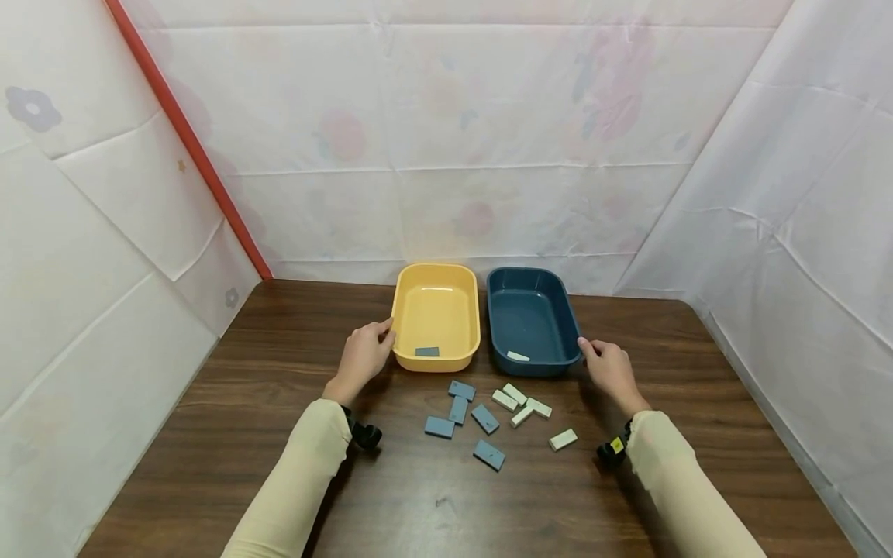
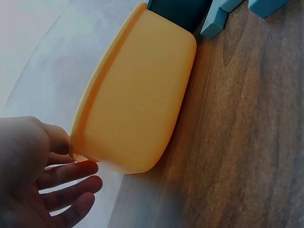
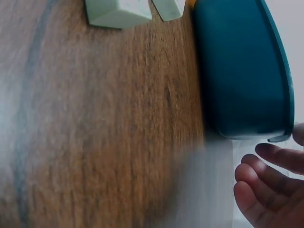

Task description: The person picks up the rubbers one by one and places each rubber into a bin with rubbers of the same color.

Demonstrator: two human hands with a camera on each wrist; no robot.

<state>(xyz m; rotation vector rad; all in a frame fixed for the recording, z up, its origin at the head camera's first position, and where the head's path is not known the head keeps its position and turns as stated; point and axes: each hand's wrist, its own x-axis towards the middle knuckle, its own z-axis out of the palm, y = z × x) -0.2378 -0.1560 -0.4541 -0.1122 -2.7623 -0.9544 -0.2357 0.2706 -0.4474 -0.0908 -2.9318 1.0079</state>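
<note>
My left hand pinches the left rim of a yellow tray near its front corner. In the left wrist view the thumb lies over that rim and the index finger under it, the other fingers loosely bent. At the right, my right hand pinches the right rim of a dark blue tray between thumb and index finger. One grey-blue rectangular block lies inside the yellow tray at its front end. A pale green block lies at the front of the blue tray.
Several grey-blue blocks lie on the wooden table before the trays. Several pale green blocks lie to their right. A white patterned sheet hangs behind the table, with white sheeting on both sides.
</note>
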